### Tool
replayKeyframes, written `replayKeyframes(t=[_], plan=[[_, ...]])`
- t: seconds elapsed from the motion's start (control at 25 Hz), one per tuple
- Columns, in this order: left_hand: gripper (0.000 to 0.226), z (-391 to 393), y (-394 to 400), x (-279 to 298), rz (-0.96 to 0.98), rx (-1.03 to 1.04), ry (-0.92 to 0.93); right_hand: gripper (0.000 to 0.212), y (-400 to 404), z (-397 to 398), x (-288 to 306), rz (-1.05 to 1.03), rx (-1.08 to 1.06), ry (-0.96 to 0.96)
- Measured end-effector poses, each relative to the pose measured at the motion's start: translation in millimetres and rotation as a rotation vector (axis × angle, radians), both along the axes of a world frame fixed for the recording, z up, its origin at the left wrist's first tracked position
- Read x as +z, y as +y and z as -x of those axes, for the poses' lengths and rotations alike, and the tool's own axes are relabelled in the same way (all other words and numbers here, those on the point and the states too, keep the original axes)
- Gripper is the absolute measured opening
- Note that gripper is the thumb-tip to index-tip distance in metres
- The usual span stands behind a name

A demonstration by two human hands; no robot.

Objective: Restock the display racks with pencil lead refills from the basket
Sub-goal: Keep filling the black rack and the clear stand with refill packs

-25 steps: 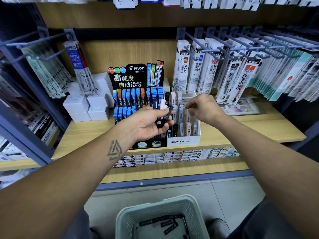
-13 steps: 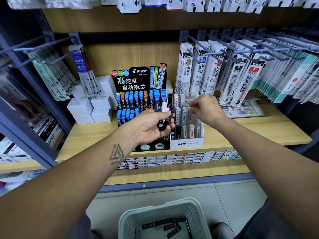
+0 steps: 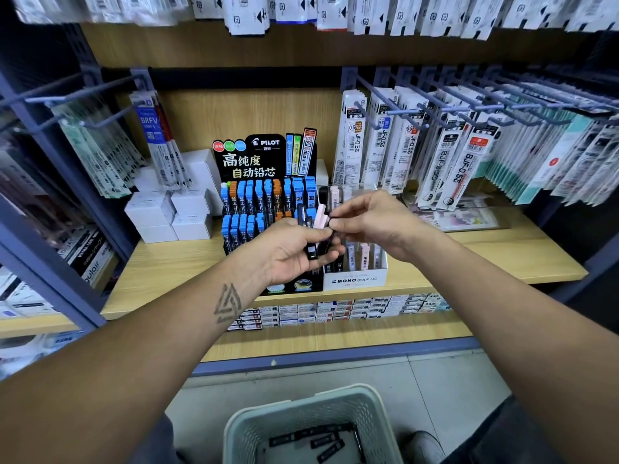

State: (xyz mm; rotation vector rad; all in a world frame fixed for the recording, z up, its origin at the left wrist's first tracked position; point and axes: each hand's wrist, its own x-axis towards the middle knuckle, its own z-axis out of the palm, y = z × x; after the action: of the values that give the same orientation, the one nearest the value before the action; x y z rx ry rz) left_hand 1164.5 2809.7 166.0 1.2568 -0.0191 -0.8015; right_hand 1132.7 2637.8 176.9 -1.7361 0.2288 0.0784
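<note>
Left hand (image 3: 288,254) grips lead refills (image 3: 311,234); right hand (image 3: 371,222) pinches one.

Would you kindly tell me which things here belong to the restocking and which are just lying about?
Job:
lead refills held by left hand
right hand
MONO rack
PILOT rack
basket

Lying about:
white boxes
hanging pen refills

A stationery shop aisle. Wooden shelf (image 3: 502,259) carrying a branded Pilot lead display rack (image 3: 268,209) and a Mono rack (image 3: 355,279); packaged pen refills (image 3: 449,169) hang on metal pegs (image 3: 395,112); price labels (image 3: 335,309) line the shelf edge.
</note>
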Motion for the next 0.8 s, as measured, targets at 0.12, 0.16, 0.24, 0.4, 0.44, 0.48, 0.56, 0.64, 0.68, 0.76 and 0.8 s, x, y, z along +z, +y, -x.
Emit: replayKeyframes(t=[0.12, 0.16, 0.24, 0.4, 0.44, 0.48, 0.56, 0.64, 0.68, 0.76, 0.8], plan=[[0.022, -0.4, 0.5, -0.9, -0.041, -0.018, -0.038, 0.019, 0.0, -1.4, -1.8, -0.072, -0.035, 0.012], [0.023, -1.3, 1.1, -0.9, -0.051, -0.028, -0.042, 0.018, 0.7, -1.0, -0.8, -0.068, -0.019, 0.009], [0.019, -2.4, 2.3, -0.3, -0.055, -0.067, -0.034, 0.018, 0.8, -0.6, 0.8, -0.056, 0.011, -0.019], [0.018, -2.0, 3.6, 0.8, -0.051, -0.148, -0.023, 0.021, -0.9, -0.2, 0.5, -0.054, 0.081, -0.063], [0.018, -2.5, 3.4, 0.5, -0.049, -0.156, -0.019, 0.021, -1.5, -0.3, -0.2, -0.069, 0.092, -0.066], [0.019, -3.1, 3.0, 0.6, -0.046, -0.163, -0.016, 0.021, -1.6, -0.1, 0.0, -0.101, 0.094, -0.069], [0.02, -3.3, 2.9, 0.2, -0.045, -0.181, -0.016, 0.015, -2.5, -1.5, 0.5, -0.222, 0.049, -0.079], [0.012, -3.1, 3.0, -0.2, -0.066, -0.194, -0.021, 0.005, -5.7, -3.2, 3.3, -0.391, -0.028, -0.104], [0.008, -2.8, 3.5, -0.3, -0.078, -0.195, -0.02, 0.007, -7.8, -3.6, 4.9, -0.468, -0.058, -0.105], [0.008, -2.8, 4.3, -0.5, -0.097, -0.187, -0.022, 0.003, -12.1, -4.0, 7.1, -0.473, -0.102, -0.079], [0.009, -2.8, 4.5, -0.1, -0.101, -0.18, -0.023, 0.008, -14.1, -3.7, 6.9, -0.406, -0.118, -0.06]])
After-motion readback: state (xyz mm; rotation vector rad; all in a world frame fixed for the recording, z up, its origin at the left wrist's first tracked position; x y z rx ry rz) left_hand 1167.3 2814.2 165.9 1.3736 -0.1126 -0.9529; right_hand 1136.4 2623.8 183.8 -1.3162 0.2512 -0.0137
